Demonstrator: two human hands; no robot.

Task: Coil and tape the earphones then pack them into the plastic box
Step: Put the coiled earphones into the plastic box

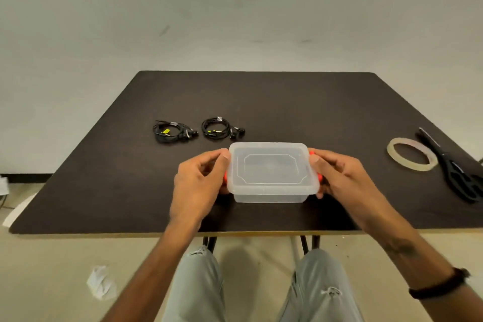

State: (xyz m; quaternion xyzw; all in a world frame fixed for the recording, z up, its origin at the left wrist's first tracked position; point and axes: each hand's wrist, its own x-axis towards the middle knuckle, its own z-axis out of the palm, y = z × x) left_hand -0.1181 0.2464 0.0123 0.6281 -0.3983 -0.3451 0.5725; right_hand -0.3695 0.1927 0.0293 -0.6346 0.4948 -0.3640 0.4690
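A clear plastic box (pixel 271 172) with its lid on stands near the front of the dark table (pixel 261 102). Orange clips show at both of its short sides. My left hand (pixel 198 185) grips the left side, fingers curled at the clip. My right hand (pixel 337 175) grips the right side the same way. Two black coiled earphones lie behind the box: the left earphone coil (pixel 172 132) and the right earphone coil (pixel 222 128), each with a small strip of tape on it. The box looks empty through the lid.
A roll of clear tape (pixel 411 154) lies at the right of the table, with black scissors (pixel 454 167) beside it near the right edge. A crumpled paper (pixel 100 282) lies on the floor. My knees are under the front edge.
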